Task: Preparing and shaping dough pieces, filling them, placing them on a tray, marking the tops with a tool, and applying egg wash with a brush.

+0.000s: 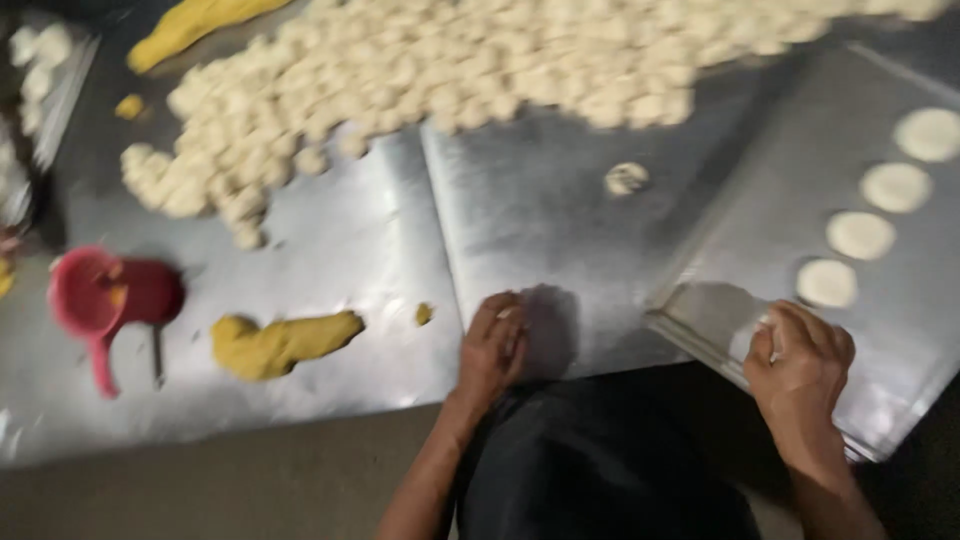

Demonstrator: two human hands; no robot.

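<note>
1. At the near edge of the foil-covered worktop, head view: the left hand lies curled, fingers down on the foil; whether it holds dough I cannot tell.
2. The right hand pinches a pale dough piece over the metal tray's near corner; best pressed evenly, in line with the four flat discs.
3. The dough-ball heap lies along the far edge.

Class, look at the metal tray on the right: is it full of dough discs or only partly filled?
Partly filled. The tray holds four flat discs in one row along its far side; the rest is bare metal.
</note>
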